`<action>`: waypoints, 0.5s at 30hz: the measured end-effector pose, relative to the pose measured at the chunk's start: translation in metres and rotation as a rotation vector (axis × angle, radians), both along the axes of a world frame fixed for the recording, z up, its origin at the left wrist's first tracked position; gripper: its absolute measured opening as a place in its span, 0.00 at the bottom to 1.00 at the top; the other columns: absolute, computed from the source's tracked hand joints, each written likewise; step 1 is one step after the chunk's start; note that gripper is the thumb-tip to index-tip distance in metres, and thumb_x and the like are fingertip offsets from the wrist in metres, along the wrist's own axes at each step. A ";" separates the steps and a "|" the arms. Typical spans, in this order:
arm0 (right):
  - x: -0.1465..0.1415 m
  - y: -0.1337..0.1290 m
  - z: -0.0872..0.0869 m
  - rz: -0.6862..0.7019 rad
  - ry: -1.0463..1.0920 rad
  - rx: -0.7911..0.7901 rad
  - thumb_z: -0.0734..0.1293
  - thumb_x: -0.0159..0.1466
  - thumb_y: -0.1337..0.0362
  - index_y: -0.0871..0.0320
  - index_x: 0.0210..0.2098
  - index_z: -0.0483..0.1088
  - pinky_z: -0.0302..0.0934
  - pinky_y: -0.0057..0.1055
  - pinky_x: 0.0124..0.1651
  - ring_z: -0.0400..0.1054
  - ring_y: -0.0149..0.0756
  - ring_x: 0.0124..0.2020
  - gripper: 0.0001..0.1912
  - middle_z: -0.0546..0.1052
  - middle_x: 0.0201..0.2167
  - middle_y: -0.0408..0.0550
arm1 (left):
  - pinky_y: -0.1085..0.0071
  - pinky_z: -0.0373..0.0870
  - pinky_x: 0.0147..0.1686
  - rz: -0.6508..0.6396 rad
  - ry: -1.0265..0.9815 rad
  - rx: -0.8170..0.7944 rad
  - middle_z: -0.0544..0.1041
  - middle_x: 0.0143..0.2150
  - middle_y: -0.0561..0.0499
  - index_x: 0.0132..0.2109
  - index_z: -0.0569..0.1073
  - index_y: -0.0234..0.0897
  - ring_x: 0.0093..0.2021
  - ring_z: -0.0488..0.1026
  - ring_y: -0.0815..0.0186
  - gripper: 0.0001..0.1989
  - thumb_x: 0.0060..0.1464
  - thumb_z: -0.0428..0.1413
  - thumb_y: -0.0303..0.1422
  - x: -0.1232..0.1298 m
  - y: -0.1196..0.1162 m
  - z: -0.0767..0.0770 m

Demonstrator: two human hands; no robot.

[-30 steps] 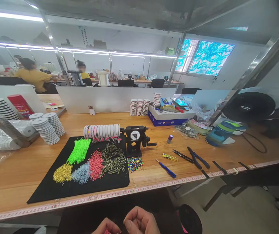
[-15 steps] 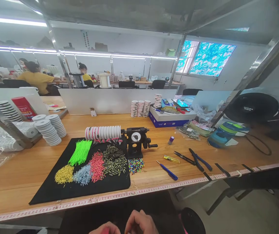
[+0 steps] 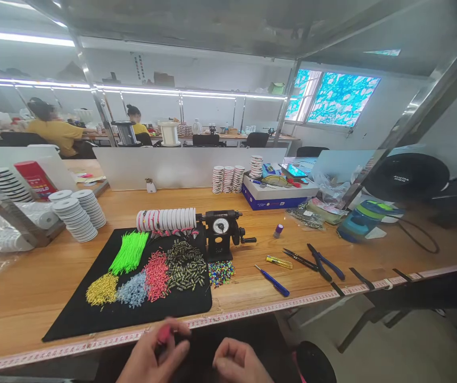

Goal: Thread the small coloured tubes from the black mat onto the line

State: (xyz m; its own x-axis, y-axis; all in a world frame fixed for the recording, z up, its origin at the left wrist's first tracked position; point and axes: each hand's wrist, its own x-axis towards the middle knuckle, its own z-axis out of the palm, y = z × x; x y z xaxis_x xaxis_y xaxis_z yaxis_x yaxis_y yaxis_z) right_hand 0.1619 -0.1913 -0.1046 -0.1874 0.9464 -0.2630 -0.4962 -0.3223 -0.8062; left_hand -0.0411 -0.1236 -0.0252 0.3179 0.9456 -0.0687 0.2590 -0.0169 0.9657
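Note:
My left hand (image 3: 154, 354) is at the front edge of the table, its fingers curled and slightly blurred. Something pinkish red (image 3: 165, 335) shows at its index finger; whether it is worn or held is unclear. Lower right, over the dark area below the table, my right hand (image 3: 242, 361) has its thumb and fingers pinched together. Any thin item between its fingertips is too small to see. Nearest the hands lies a black mat (image 3: 172, 308) with piles of green strips (image 3: 129, 252), gold pieces (image 3: 101, 290), blue-grey pieces (image 3: 133, 291), pink pieces (image 3: 157, 276) and dark metallic pieces (image 3: 186, 266).
A hand-cranked winder (image 3: 219, 234) carries a row of white spools (image 3: 168, 218). Multicoloured beads (image 3: 221, 273) lie before it. To the right are a blue screwdriver-like tool (image 3: 274, 282), tweezers (image 3: 298, 257) and pliers (image 3: 324, 260). Stacked spools (image 3: 74, 218) stand left; two people sit beyond the partition.
Both hands have risen further into view. My left hand has moved up and left toward the table edge, away from my right hand. The view has shifted slightly.

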 end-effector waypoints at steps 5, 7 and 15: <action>0.011 0.002 0.016 -0.138 0.218 -0.144 0.81 0.49 0.49 0.57 0.30 0.65 0.54 0.24 0.29 0.49 0.22 0.17 0.26 0.57 0.15 0.28 | 0.70 0.69 0.41 0.126 0.008 0.152 0.72 0.42 0.49 0.60 0.63 0.32 0.39 0.71 0.64 0.28 0.58 0.56 0.41 0.011 0.071 0.007; 0.011 0.001 0.027 -0.185 0.277 -0.172 0.81 0.50 0.53 0.58 0.31 0.65 0.57 0.25 0.33 0.60 0.23 0.23 0.25 0.66 0.21 0.34 | 0.69 0.69 0.37 0.126 0.016 0.158 0.74 0.46 0.43 0.61 0.62 0.30 0.36 0.72 0.64 0.28 0.57 0.56 0.39 0.022 0.092 0.007; 0.013 -0.003 0.027 -0.109 0.140 -0.081 0.80 0.52 0.47 0.58 0.30 0.66 0.37 0.22 0.17 0.38 0.19 0.11 0.26 0.52 0.09 0.26 | 0.71 0.64 0.27 0.071 0.230 0.252 0.76 0.33 0.51 0.53 0.74 0.36 0.26 0.70 0.65 0.22 0.59 0.56 0.48 -0.011 0.096 0.036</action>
